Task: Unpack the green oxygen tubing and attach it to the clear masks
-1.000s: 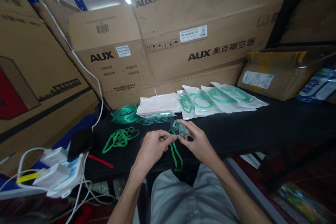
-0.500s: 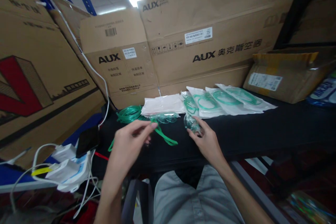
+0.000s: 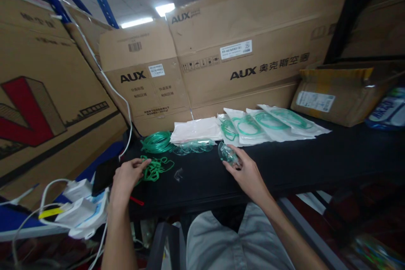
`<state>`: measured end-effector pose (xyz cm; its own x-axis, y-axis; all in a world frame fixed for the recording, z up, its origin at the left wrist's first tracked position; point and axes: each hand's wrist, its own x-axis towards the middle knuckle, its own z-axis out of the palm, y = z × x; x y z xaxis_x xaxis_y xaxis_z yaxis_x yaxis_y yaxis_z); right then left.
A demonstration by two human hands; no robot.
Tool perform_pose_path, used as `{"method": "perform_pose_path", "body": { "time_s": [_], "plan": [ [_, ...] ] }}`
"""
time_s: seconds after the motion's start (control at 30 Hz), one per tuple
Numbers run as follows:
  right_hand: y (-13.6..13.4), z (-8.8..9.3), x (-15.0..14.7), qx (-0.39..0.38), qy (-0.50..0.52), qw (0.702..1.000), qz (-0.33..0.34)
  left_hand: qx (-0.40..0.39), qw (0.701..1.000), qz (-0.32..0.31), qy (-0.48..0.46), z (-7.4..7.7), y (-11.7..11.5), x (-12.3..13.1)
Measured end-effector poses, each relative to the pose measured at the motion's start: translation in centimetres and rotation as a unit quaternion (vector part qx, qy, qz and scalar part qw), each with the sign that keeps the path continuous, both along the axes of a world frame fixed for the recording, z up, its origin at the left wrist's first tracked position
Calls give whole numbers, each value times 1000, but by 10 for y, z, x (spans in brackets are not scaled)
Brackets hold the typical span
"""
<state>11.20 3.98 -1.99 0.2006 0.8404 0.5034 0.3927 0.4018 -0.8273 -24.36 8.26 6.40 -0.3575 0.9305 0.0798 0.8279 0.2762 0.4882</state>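
My right hand (image 3: pixel 245 171) is closed around a clear, green-tinted oxygen mask (image 3: pixel 227 152), held just above the black table near its middle. To the left, my left hand (image 3: pixel 128 177) has thumb and fingers pinched together at the edge of a tangled pile of green elastic straps (image 3: pixel 155 171). Its fingertips touch the strap there. A small clear plastic piece (image 3: pixel 179 174) lies on the table between the hands. Behind them are a coil of green tubing (image 3: pixel 156 142), a row of clear masks (image 3: pixel 194 147) and a stack of white pouches (image 3: pixel 196 130).
Several filled pouches (image 3: pixel 268 124) with green tubing lie overlapping at the back right. A small carton (image 3: pixel 329 97) stands beyond them. Large cardboard (image 3: pixel 202 80) walls the table's back. At left are a dark phone (image 3: pixel 104 175) and a white power strip (image 3: pixel 90 215) with cables.
My left hand has moved left and down from mid-table to the strap pile, and the strap loop it held up now no longer hangs there. My right hand still holds the mask, slightly shifted.
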Motion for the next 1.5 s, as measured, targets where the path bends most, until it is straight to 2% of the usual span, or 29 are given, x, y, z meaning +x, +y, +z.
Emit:
{"method": "perform_pose_path", "body": {
  "time_s": [0.1,0.2,0.27,0.33,0.37,0.43,0.53,0.57,0.67,0.73,0.83,1.03,1.17,1.33,1.4,1.5],
  "plan": [
    [0,1,-1,-4,13,1000,19,-1,999,25,24,-4,4,-7],
    [-1,1,-2,-13,24,999,42,5,998,44,41,0,1,-13],
    [-2,2,-2,-18,27,998,57,22,998,51,41,5,-3,-10],
    [-5,4,-3,-19,29,997,72,47,998,29,20,9,-6,2],
    [-6,6,-3,-20,31,996,82,59,998,-3,-6,10,-7,12],
    [-8,8,-3,-20,33,994,105,78,987,-109,-90,10,-11,39],
    [-10,10,-4,-18,18,991,131,45,937,-273,-215,5,-18,91],
    [-10,11,-4,-12,7,991,133,19,919,-310,-242,1,-21,107],
    [-10,10,-5,11,-32,991,130,-19,881,-366,-301,-11,-26,143],
    [-10,9,-5,23,-54,990,130,-26,869,-375,-321,-18,-27,155],
    [-10,10,-5,33,-70,986,144,-15,867,-359,-345,-25,-25,159],
    [-11,14,-4,71,-55,988,122,-2,847,-374,-378,-23,-22,155],
    [-12,15,-4,89,-30,984,150,-33,842,-355,-406,-25,-22,155],
    [-15,17,-4,99,-28,985,142,-49,809,-361,-461,-30,-21,155],
    [-15,17,-4,88,-18,987,131,-25,809,-367,-458,-31,-21,156],
    [-14,16,-4,53,0,990,128,9,824,-360,-438,-32,-22,159]
  ]
}}
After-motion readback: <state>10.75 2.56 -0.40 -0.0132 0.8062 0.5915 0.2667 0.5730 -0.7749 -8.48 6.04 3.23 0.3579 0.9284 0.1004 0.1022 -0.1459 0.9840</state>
